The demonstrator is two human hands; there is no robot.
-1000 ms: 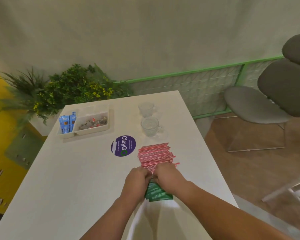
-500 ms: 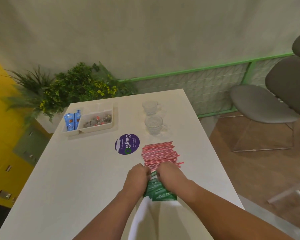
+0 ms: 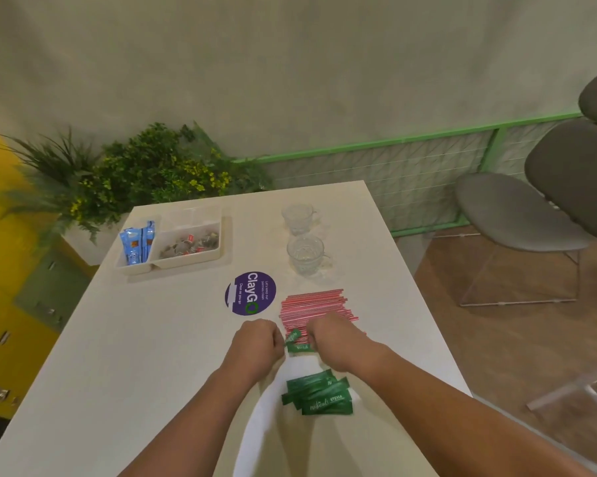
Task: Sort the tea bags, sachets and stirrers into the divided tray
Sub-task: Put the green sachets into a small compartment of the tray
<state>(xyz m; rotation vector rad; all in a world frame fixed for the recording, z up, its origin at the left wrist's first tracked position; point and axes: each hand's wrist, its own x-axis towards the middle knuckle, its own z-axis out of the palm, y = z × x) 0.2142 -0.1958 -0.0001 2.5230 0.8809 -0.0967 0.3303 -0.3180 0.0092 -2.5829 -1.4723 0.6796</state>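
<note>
Pinching green sachets (image 3: 298,347) between them, left hand (image 3: 257,342) and right hand (image 3: 334,339) sit at six o'clock from the stirrers (image 3: 312,304).

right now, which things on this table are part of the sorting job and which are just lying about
Job: divided tray; blue sachets and tea bags in it; red stirrers; green stevia sachets, some pinched by left hand and right hand.

Lying about: near glass cup, far glass cup, purple ClayGo sticker, plant, grey chair.
</note>
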